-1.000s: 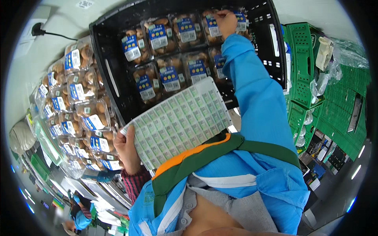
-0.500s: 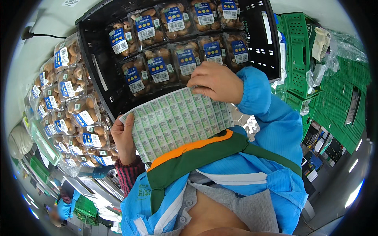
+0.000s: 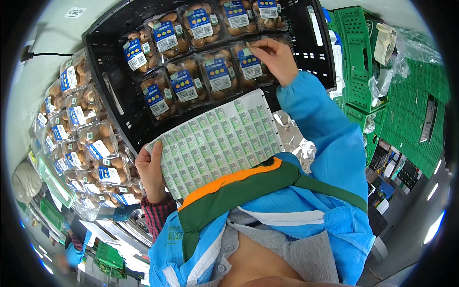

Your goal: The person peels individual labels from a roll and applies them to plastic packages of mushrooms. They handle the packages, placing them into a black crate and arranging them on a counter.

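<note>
My left hand (image 3: 150, 167) grips the left edge of a sheet of small green-and-white labels (image 3: 215, 143), with gaps where some are absent. My right hand (image 3: 275, 60) is pinched at the top of a mushroom pack (image 3: 253, 67) in the near row; what is between the fingertips is too small to make out. The black crate (image 3: 98, 64) holds two rows of clear mushroom packs, each with a blue-and-white label, several also showing a small square sticker.
Stacked mushroom packs (image 3: 98, 148) stand left of the crate. Green plastic crates (image 3: 354, 57) with crumpled clear film are at the right. A black cable runs along the pale surface at upper left. A co-worker (image 3: 75, 251) is at lower left.
My right hand went from the far row down to the label sheet, then up to a near-row pack. My left hand keeps holding the sheet. The crate sits further left and higher in view.
</note>
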`<state>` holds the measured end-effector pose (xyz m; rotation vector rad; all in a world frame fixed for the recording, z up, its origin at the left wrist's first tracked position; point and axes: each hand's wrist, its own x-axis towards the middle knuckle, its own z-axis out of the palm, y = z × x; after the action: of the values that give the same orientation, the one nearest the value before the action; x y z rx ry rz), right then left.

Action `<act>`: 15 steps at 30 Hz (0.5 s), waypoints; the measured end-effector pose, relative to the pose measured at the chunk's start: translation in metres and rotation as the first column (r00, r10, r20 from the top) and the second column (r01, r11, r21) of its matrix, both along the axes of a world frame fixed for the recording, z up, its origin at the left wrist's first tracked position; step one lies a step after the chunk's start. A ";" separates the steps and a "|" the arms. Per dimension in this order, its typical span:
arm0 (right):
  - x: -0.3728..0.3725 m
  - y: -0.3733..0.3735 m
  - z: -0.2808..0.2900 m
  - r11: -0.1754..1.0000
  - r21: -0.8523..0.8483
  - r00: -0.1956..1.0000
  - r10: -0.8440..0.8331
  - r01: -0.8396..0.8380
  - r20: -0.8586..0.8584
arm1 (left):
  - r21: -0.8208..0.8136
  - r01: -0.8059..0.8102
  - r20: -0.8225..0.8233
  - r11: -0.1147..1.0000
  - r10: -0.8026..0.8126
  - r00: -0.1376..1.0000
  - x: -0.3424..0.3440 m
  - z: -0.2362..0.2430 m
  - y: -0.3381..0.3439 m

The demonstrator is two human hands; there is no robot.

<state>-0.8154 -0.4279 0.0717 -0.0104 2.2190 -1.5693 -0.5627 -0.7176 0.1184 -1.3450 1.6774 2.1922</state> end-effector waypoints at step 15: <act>-0.039 0.022 -0.068 0.784 0.579 0.937 0.336 -0.223 -0.093 | -0.059 -0.017 -0.023 0.998 0.016 1.000 0.009 0.001 0.000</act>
<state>-0.8543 -0.4063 0.0037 -0.3197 2.6048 -0.7388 -0.5541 -0.7178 0.1195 -1.3577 1.7589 2.1909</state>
